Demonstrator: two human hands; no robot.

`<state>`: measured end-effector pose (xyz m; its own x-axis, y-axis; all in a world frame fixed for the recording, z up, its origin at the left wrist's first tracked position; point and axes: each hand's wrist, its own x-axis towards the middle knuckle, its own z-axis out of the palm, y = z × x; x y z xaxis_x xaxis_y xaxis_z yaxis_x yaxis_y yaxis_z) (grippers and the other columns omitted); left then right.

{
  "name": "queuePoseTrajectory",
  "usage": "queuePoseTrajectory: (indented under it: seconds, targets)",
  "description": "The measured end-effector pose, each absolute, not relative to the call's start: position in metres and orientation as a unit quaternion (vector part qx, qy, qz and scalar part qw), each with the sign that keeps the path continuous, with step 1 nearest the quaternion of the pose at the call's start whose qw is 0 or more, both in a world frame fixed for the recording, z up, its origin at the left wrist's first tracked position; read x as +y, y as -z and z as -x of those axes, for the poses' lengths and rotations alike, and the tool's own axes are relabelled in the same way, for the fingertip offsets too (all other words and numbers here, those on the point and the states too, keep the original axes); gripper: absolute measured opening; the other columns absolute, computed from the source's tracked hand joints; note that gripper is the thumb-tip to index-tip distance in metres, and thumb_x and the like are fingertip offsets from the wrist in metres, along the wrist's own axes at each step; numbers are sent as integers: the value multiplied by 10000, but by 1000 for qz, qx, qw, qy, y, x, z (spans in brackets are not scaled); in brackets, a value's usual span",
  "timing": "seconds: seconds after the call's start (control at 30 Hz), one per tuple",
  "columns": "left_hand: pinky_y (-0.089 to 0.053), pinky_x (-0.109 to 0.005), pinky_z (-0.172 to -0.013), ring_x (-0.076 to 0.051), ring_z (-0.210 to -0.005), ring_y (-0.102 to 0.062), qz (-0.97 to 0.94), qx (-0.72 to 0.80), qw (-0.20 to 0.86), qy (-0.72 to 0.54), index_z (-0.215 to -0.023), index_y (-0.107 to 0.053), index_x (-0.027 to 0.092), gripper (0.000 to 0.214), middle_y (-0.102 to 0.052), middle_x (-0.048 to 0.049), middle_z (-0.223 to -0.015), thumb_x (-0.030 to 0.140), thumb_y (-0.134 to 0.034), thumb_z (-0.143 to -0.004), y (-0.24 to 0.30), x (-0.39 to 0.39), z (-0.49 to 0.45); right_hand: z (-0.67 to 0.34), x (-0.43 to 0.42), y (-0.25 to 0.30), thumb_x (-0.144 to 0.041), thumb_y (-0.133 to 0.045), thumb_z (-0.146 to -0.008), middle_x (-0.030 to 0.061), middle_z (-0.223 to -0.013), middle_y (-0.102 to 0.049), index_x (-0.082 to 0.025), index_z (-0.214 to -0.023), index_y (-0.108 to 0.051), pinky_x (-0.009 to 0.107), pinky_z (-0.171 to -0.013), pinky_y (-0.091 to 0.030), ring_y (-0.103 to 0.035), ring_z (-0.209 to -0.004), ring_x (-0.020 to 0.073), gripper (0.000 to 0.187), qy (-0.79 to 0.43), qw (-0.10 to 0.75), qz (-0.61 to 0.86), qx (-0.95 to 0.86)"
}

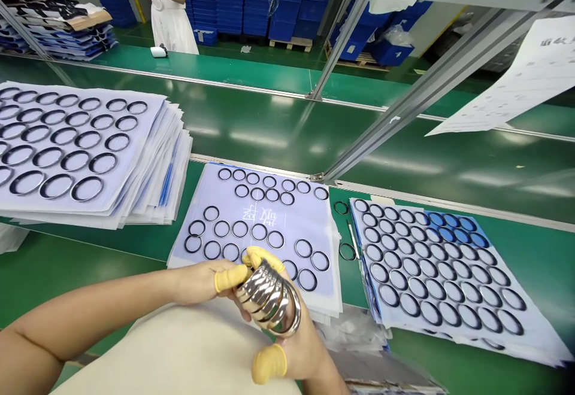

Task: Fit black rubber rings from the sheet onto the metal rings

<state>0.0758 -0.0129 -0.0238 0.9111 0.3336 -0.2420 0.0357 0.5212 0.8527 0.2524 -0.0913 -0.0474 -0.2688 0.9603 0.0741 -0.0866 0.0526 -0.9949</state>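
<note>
1. My left hand [202,284] and right hand [299,353] are clenched around a stack of shiny metal rings [269,298], with yellow finger cots [230,278] on my fingers.
2. The stack is close to me, over the near edge of the middle sheet of black rings [287,218].
3. A pile of ring sheets [175,155] lies left; another sheet of rings [395,251] lies right, both on the green workbench [539,263].

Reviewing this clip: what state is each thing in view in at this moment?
Polished metal rings: stacked, fanned, held in both hands
Left hand: gripping the stack, yellow finger cots on
Right hand: gripping the stack, yellow finger cots on
Middle sheet: partly filled with dark rings, gaps showing
Right sheet: rows filled with dark rings
Left sheet pile: stacked, top sheet filled
Two loose rings: lying on the green belt
</note>
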Motion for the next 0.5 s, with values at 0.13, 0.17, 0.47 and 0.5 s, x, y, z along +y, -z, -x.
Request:
queuePoseTrajectory:
  seconds: [0.13,0.17,0.47,0.5]
  targets:
    - [-476,-237,-786,-109,-798,-615,-412,266,862,-131,-790,-666,142,248,-671,-8,-856,383,-725,-781,25,-12,-83,-253,-92,46,-756,-672,-596,130,-1381,-428,-241,-1404,-377,500,-1103,-311,-402,-1289,346,1003,-489,476,407,-608]
    - [-468,-220,-770,-93,-779,-601,-407,273,860,-138,-774,-660,144,218,-658,7,-840,337,-759,-752,25,-11,-84,-253,-91,45,-749,-660,-620,117,-1367,-438,-261,-1417,-349,502,-1100,-316,-412,-1278,338,985,-477,477,406,-616]
    - [-452,-210,-653,-72,-645,-545,-414,269,845,-205,-714,-552,134,377,-585,25,-704,385,-826,-653,29,-9,-87,-251,-85,47,-573,-647,-788,75,-1485,-311,-326,-1406,-389,521,-1124,-264,-271,-1378,338,714,-412,439,407,-687]
    - [-456,-213,-658,-76,-657,-554,-420,264,841,-217,-727,-556,134,368,-595,17,-721,383,-820,-664,29,-8,-87,-251,-86,49,-566,-645,-793,84,-1476,-337,-310,-1395,-412,516,-1123,-270,-265,-1385,334,694,-425,436,407,-681]
